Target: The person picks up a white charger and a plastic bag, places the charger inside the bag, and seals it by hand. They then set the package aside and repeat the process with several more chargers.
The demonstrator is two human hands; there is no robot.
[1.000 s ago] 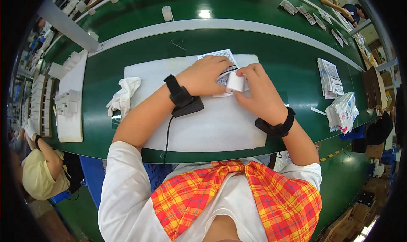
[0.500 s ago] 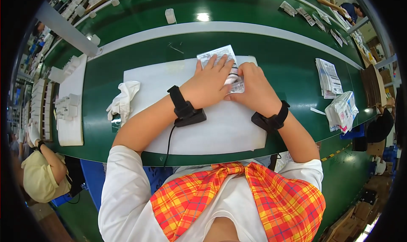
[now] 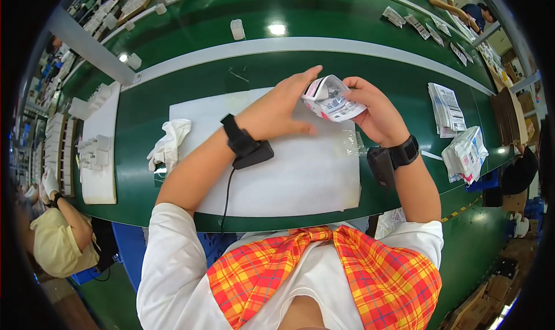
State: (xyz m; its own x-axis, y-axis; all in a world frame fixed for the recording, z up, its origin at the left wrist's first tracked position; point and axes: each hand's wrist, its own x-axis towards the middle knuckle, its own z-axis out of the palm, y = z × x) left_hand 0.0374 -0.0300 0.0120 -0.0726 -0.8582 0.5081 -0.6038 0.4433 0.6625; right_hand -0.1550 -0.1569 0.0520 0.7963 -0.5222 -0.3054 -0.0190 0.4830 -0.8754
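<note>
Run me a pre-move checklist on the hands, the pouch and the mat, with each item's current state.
1. Pouch secured: ok. The right hand grips the printed pouch by its right side.
2. Left hand free: ok. It is open next to the pouch, with nothing seen in its grasp.
3. Pouch contents: cannot tell. The inside does not show clearly enough.
4. Hands gloved: not ok. Both are bare; a white glove lies at the left edge of the white mat.
5. Black cable away from the pouch: ok. It runs from the left wrist toward the near table edge.
</note>
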